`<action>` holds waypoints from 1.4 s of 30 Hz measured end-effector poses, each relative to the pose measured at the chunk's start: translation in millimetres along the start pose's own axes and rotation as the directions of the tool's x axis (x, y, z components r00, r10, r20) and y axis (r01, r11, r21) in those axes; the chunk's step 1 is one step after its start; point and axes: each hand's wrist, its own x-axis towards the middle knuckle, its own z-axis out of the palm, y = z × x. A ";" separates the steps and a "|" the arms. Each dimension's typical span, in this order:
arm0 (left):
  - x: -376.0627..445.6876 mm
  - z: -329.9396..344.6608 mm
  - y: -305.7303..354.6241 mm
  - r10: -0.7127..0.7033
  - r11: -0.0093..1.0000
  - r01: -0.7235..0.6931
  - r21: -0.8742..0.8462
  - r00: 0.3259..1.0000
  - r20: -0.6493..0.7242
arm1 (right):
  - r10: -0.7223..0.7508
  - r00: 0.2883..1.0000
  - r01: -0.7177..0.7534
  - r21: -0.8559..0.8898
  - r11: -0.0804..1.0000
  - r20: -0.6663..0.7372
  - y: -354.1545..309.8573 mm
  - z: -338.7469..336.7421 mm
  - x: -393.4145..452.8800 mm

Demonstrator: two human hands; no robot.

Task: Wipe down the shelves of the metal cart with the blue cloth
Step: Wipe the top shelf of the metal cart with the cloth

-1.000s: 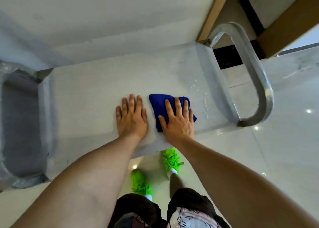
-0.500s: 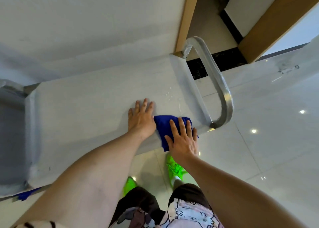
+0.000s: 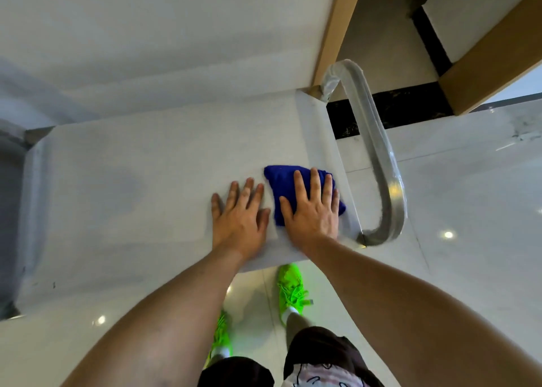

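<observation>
On the top shelf, left to right:
Shelf: we see the metal cart's top shelf (image 3: 132, 187) spread pale and flat from 9 o'clock to centre.
Left hand: our left hand (image 3: 239, 219) lies flat on the bare shelf, fingers straight, holding nothing.
Cloth: the blue cloth (image 3: 281, 187) sits bunched just beside it, toward 3 o'clock, near the shelf's right end.
Right hand: our right hand (image 3: 312, 210) presses the cloth down, fingers straight and spread.
Handle: the cart handle (image 3: 381, 164) curves at 3 o'clock.
Shoes: green shoes (image 3: 290, 290) stand at 6 o'clock on the floor.

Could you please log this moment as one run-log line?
right hand flat on blue cloth | left hand flat on top shelf | near handle
</observation>
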 end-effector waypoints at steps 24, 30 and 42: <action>-1.8 12.0 -7.1 0.028 0.999 -0.034 -0.037 0.989 -0.144 | -0.019 0.998 0.017 -0.029 0.999 -0.067 -45.5 -23.3 172.5; 8.3 -14.0 -55.1 -0.235 0.970 0.223 -0.093 0.962 -0.143 | 0.020 0.999 -0.020 -0.017 1.000 -0.032 -83.0 -8.6 154.3; -53.9 -59.0 -220.8 -0.453 0.890 0.435 -0.132 0.873 -0.180 | -0.161 0.985 0.163 -0.037 0.986 0.056 -249.7 41.0 101.5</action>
